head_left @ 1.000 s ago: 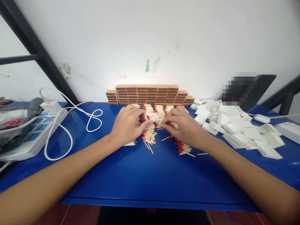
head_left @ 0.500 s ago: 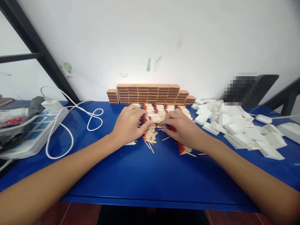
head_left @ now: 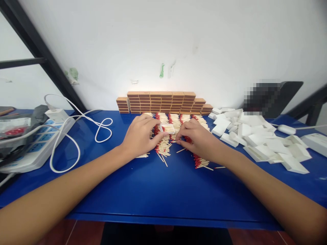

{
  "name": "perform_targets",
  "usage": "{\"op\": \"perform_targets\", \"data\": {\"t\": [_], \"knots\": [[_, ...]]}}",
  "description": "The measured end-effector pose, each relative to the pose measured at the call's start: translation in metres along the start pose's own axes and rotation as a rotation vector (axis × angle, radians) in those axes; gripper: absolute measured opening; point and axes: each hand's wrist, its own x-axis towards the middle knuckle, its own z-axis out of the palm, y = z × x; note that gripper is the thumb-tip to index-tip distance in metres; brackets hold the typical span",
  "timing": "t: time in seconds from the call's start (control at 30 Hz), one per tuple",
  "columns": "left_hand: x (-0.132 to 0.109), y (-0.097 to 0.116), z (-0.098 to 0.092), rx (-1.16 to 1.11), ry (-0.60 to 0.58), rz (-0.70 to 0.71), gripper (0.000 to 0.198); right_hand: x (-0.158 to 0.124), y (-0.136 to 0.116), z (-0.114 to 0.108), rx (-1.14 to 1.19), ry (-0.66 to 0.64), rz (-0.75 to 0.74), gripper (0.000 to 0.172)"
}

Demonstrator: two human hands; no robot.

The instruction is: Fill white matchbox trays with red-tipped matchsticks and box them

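Note:
A small white matchbox tray (head_left: 167,128) sits above a heap of red-tipped matches (head_left: 163,146) in the middle of the blue table (head_left: 158,194). My left hand (head_left: 140,136) holds that tray, thumb and fingers closed on its left side. My right hand (head_left: 198,139) is just right of the tray, its fingers pinched together on matches at the heap. More matches (head_left: 200,160) lie under and in front of my right wrist.
Stacked brown matchbox sleeves (head_left: 163,102) stand against the white wall. A pile of empty white trays (head_left: 255,139) lies at the right. A power strip (head_left: 38,143) with looping white cables (head_left: 76,136) lies at the left. Black metal struts flank both sides.
Almost nothing has changed. My right hand's fingers shifted slightly over the matches next to the tray, and the view moved up a little.

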Motion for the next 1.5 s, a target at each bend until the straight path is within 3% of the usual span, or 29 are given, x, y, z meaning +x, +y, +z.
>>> {"op": "perform_targets", "data": {"t": [0.27,0.5,0.93,1.23,1.5], "knots": [[0.001,0.001,0.000,-0.006,-0.008,-0.008,0.039,-0.001,0.004,0.000,-0.020,0.004,0.012,0.002],[0.000,0.000,0.000,-0.005,-0.007,-0.005,0.040,-0.001,0.004,0.002,0.005,-0.012,0.006,0.010],[0.000,0.001,0.000,-0.005,-0.001,0.008,0.041,-0.001,0.003,-0.002,-0.002,-0.021,0.020,0.008],[0.001,0.000,-0.001,0.006,-0.001,0.022,0.042,0.000,0.000,-0.009,0.030,-0.083,0.063,0.003],[0.001,0.001,-0.001,0.001,0.003,0.035,0.043,-0.001,0.002,-0.008,0.036,-0.136,0.042,0.010]]}}
